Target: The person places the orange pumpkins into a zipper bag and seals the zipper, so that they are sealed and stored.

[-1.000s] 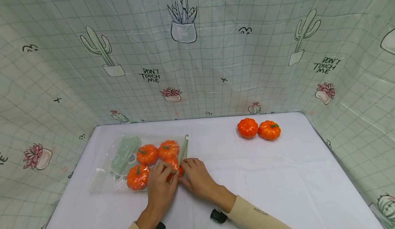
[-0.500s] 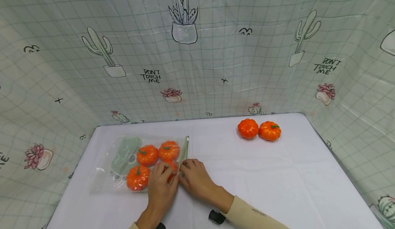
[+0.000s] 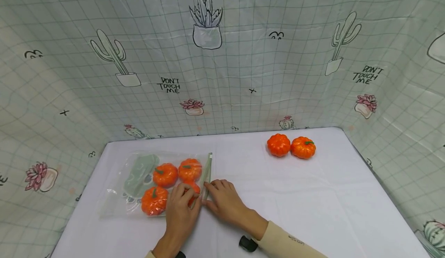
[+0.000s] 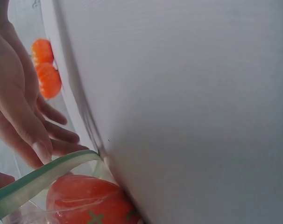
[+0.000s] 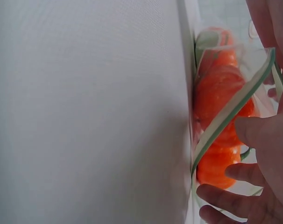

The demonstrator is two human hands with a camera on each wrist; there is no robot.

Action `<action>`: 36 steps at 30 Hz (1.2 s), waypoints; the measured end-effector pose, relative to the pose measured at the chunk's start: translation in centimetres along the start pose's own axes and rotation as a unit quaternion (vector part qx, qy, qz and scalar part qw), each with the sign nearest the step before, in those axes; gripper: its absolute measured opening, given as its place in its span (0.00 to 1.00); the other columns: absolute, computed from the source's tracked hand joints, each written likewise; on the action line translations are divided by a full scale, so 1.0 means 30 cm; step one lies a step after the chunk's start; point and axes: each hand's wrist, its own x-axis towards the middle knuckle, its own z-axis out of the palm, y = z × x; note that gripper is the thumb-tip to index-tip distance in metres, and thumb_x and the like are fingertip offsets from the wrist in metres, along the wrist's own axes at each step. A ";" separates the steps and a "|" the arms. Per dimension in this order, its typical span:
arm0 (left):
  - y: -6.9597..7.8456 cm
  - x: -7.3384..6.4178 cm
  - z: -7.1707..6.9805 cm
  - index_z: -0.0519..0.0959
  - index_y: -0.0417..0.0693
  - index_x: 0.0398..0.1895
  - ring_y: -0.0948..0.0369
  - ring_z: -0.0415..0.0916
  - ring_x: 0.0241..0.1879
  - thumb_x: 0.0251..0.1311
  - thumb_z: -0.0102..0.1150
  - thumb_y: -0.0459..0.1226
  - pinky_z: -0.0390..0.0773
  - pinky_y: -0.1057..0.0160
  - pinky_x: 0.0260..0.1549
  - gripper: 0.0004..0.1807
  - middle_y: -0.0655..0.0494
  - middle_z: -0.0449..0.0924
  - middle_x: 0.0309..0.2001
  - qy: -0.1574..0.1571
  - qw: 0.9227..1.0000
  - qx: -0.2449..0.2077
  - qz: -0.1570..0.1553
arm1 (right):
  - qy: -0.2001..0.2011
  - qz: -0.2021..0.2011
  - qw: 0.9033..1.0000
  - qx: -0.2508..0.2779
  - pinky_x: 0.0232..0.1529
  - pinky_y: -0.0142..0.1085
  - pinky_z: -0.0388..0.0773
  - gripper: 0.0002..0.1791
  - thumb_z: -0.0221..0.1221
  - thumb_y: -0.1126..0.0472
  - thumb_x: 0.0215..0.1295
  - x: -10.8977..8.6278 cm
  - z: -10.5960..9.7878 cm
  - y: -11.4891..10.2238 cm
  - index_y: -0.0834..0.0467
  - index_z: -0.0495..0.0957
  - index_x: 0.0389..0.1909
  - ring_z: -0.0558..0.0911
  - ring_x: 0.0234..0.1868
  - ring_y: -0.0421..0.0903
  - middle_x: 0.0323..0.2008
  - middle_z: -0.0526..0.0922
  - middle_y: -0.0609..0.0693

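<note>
A clear zip bag (image 3: 116, 204) with a green-edged mouth lies on the left half of the table, its opening to the right. Inside are several small orange pumpkins (image 3: 165, 175); one is partly covered by my left hand (image 3: 182, 207). That hand pinches the lip of the bag near its front corner. My right hand (image 3: 224, 200) is at the mouth from the other side, fingers extended and spread. In the right wrist view its thumb (image 5: 253, 130) is right at the green zip strip (image 5: 235, 105). The left wrist view shows the bag mouth bowed above a pumpkin (image 4: 90, 198).
Two more orange pumpkins (image 3: 279, 145) sit side by side at the back right of the white table (image 3: 295, 196). A printed cloth (image 3: 236, 68) with cactus drawings hangs behind and at both sides. A black strap piece (image 3: 248, 243) shows beneath the right forearm.
My right fingers dipped slightly toward the bag mouth, then opened out a little to the right. The left hand stays at the lip, and the pumpkins keep their places.
</note>
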 end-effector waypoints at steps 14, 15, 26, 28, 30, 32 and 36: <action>0.006 0.000 -0.001 0.82 0.48 0.24 0.57 0.74 0.36 0.43 0.83 0.27 0.70 0.56 0.36 0.15 0.57 0.75 0.33 -0.013 1.000 -0.002 -0.017 | 0.008 0.047 0.998 0.048 0.65 0.57 0.70 0.29 0.66 0.55 0.72 -0.059 -0.066 0.084 0.63 0.75 0.69 0.75 0.63 0.59 0.58 0.81 0.57; 0.006 0.000 -0.001 0.82 0.48 0.24 0.57 0.74 0.36 0.43 0.83 0.27 0.70 0.56 0.36 0.15 0.57 0.75 0.33 -0.013 1.000 -0.002 -0.018 | 0.010 0.050 0.997 0.050 0.65 0.57 0.70 0.29 0.67 0.56 0.72 -0.062 -0.071 0.092 0.63 0.75 0.69 0.75 0.63 0.60 0.58 0.81 0.57; 0.003 0.000 0.008 0.83 0.47 0.24 0.57 0.73 0.36 0.42 0.82 0.25 0.69 0.57 0.36 0.15 0.56 0.75 0.33 -0.009 1.000 -0.011 -0.018 | 0.034 0.103 0.992 0.060 0.66 0.59 0.69 0.28 0.68 0.58 0.71 -0.104 -0.143 0.191 0.65 0.76 0.67 0.75 0.64 0.63 0.60 0.81 0.60; 0.004 0.000 0.009 0.82 0.47 0.24 0.57 0.73 0.36 0.42 0.82 0.25 0.69 0.57 0.36 0.15 0.57 0.75 0.33 -0.010 1.000 -0.012 -0.020 | 0.039 0.114 0.991 0.059 0.67 0.59 0.68 0.29 0.68 0.57 0.70 -0.113 -0.158 0.214 0.65 0.76 0.67 0.74 0.65 0.63 0.60 0.81 0.60; 0.005 -0.001 0.010 0.82 0.47 0.24 0.57 0.73 0.36 0.42 0.82 0.26 0.69 0.57 0.36 0.15 0.57 0.75 0.33 -0.012 1.000 -0.011 -0.023 | 0.042 0.126 0.990 0.056 0.67 0.59 0.68 0.29 0.68 0.57 0.71 -0.121 -0.172 0.237 0.65 0.76 0.68 0.74 0.65 0.63 0.61 0.80 0.61; 0.005 -0.001 0.010 0.82 0.47 0.24 0.57 0.73 0.36 0.42 0.82 0.26 0.69 0.57 0.36 0.15 0.57 0.75 0.33 -0.014 1.000 -0.011 -0.024 | 0.045 0.135 0.988 0.056 0.68 0.59 0.68 0.29 0.68 0.56 0.71 -0.131 -0.188 0.261 0.65 0.76 0.68 0.74 0.66 0.63 0.61 0.80 0.60; 0.008 -0.003 0.009 0.82 0.47 0.24 0.57 0.73 0.36 0.42 0.81 0.25 0.69 0.57 0.36 0.15 0.57 0.75 0.33 -0.018 0.999 -0.007 -0.028 | 0.065 0.143 0.987 0.047 0.67 0.61 0.68 0.29 0.68 0.56 0.71 -0.150 -0.218 0.299 0.65 0.76 0.67 0.74 0.65 0.64 0.61 0.80 0.61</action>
